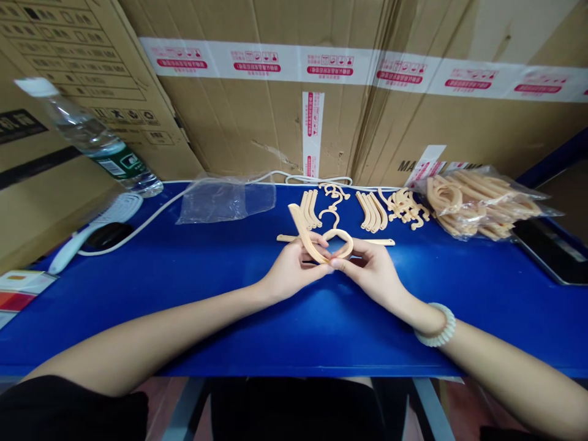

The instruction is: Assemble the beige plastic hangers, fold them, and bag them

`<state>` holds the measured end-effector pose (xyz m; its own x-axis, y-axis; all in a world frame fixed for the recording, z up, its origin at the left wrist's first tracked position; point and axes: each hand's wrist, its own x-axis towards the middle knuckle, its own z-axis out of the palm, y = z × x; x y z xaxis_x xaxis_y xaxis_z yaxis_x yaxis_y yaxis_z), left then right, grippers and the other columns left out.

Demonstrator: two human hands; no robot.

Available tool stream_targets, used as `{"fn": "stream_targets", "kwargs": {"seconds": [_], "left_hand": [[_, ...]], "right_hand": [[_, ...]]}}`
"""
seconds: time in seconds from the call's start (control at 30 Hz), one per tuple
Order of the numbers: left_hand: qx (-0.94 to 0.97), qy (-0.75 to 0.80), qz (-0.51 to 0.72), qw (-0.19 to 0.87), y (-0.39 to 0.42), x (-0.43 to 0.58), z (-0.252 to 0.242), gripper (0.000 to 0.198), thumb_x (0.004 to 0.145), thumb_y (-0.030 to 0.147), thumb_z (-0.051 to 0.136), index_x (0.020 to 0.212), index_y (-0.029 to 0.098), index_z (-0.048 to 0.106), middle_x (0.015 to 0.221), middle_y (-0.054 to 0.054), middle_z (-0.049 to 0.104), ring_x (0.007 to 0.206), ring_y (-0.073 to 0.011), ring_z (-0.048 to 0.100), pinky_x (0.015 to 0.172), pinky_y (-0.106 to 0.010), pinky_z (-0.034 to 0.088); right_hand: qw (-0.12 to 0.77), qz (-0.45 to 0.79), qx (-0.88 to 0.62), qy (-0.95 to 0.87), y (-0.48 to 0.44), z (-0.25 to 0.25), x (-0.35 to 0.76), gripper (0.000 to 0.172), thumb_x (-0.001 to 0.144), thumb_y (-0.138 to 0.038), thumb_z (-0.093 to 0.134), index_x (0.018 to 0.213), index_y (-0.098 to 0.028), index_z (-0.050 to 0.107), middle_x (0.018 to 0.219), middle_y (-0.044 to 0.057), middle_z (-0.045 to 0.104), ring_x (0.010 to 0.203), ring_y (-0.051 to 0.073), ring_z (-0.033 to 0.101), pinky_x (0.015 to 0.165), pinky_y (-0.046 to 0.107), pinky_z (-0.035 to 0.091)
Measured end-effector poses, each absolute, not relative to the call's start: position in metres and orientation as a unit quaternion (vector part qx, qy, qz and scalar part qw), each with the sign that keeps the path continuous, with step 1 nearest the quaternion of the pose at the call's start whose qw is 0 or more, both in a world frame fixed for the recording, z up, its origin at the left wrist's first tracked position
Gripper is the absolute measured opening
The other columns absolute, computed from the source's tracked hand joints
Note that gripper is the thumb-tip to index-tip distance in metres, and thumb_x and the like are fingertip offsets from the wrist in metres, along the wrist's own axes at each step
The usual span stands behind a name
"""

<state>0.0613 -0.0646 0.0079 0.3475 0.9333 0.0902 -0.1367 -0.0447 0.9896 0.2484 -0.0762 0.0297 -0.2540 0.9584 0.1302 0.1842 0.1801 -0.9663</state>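
A beige curved hanger part (309, 240) with a looped end is held between my two hands above the blue table. My left hand (294, 264) grips it at the lower bend, and its long curved end points up and to the left. The fingers of my right hand (367, 266) pinch it at the loop. Just behind my hands lie a beige hook (331, 215) and a straight beige bar (382, 242), partly hidden by them. Short curved beige arms (309, 208) lie behind on the left, with more curved arms (373, 211) on the right.
Small beige hooks (404, 205) lie in a heap beside a clear bag of beige parts (478, 202). A dark phone (551, 251) is at right. An empty plastic bag (225, 199), white cable (151, 219), hairbrush (98, 223) and water bottle (103, 144) are at left. Cardboard (239, 116) stands behind.
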Motion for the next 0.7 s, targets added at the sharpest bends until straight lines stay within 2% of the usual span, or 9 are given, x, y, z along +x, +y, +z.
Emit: {"fn": "stream_targets", "kwargs": {"seconds": [0.07, 0.17, 0.27, 0.33, 0.4, 0.53, 0.7], "left_hand": [[0.555, 0.349, 0.442, 0.612, -0.065, 0.061, 0.008, 0.04, 0.069, 0.02, 0.086, 0.093, 0.017, 0.054, 0.084, -0.001, 0.073, 0.084, -0.0188, 0.076, 0.085, -0.035, 0.061], [0.538, 0.353, 0.439, 0.627, -0.064, 0.059, 0.01, 0.04, 0.068, 0.02, 0.088, 0.089, 0.017, 0.054, 0.08, -0.001, 0.074, 0.08, -0.019, 0.076, 0.084, -0.036, 0.061], [0.536, 0.358, 0.437, 0.627, -0.062, 0.057, 0.012, 0.039, 0.068, 0.022, 0.088, 0.089, 0.017, 0.056, 0.082, -0.002, 0.075, 0.081, -0.0196, 0.076, 0.083, -0.036, 0.061], [0.532, 0.358, 0.44, 0.629, -0.062, 0.057, 0.012, 0.039, 0.069, 0.025, 0.089, 0.089, 0.017, 0.056, 0.083, -0.003, 0.076, 0.081, -0.02, 0.076, 0.083, -0.036, 0.061], [0.527, 0.355, 0.442, 0.633, -0.062, 0.057, 0.013, 0.04, 0.069, 0.027, 0.089, 0.09, 0.017, 0.056, 0.083, -0.003, 0.076, 0.081, -0.0202, 0.076, 0.082, -0.035, 0.061], [0.526, 0.349, 0.438, 0.639, -0.062, 0.058, 0.013, 0.04, 0.069, 0.025, 0.089, 0.09, 0.016, 0.056, 0.08, -0.003, 0.075, 0.08, -0.0196, 0.076, 0.08, -0.034, 0.061], [0.526, 0.351, 0.437, 0.64, -0.063, 0.058, 0.015, 0.039, 0.069, 0.023, 0.088, 0.089, 0.017, 0.056, 0.081, -0.003, 0.076, 0.08, -0.0192, 0.076, 0.08, -0.033, 0.061]], "right_hand": [[0.411, 0.451, -0.435, -0.663, -0.076, 0.033, 0.251, 0.027, 0.079, -0.046, 0.079, 0.076, -0.02, 0.073, 0.075, 0.004, 0.072, 0.069, 0.019, 0.063, 0.067, 0.034, 0.054], [0.418, 0.387, -0.45, -0.688, -0.064, 0.043, 0.267, 0.026, 0.091, -0.045, 0.066, 0.094, -0.02, 0.075, 0.08, 0.005, 0.074, 0.069, 0.019, 0.065, 0.066, 0.034, 0.054], [0.401, 0.196, -0.486, -0.752, -0.042, 0.048, 0.295, 0.023, 0.095, -0.037, 0.061, 0.103, -0.021, 0.075, 0.091, 0.008, 0.075, 0.079, 0.023, 0.066, 0.075, 0.04, 0.054], [0.336, 0.052, -0.482, -0.808, -0.026, 0.047, 0.311, 0.018, 0.093, -0.03, 0.061, 0.098, -0.019, 0.076, 0.096, 0.012, 0.073, 0.089, 0.028, 0.065, 0.085, 0.047, 0.052], [0.271, -0.037, -0.47, -0.839, -0.015, 0.042, 0.321, 0.019, 0.093, -0.025, 0.06, 0.1, -0.018, 0.076, 0.101, 0.015, 0.071, 0.098, 0.032, 0.062, 0.09, 0.051, 0.05], [0.199, -0.082, -0.462, -0.86, -0.005, 0.031, 0.325, 0.022, 0.094, -0.021, 0.057, 0.103, -0.016, 0.077, 0.103, 0.016, 0.068, 0.099, 0.032, 0.058, 0.087, 0.049, 0.052], [0.203, -0.055, -0.451, -0.867, -0.003, 0.025, 0.324, 0.022, 0.092, -0.015, 0.055, 0.093, -0.018, 0.076, 0.099, 0.014, 0.067, 0.097, 0.03, 0.057, 0.086, 0.046, 0.051]]}}
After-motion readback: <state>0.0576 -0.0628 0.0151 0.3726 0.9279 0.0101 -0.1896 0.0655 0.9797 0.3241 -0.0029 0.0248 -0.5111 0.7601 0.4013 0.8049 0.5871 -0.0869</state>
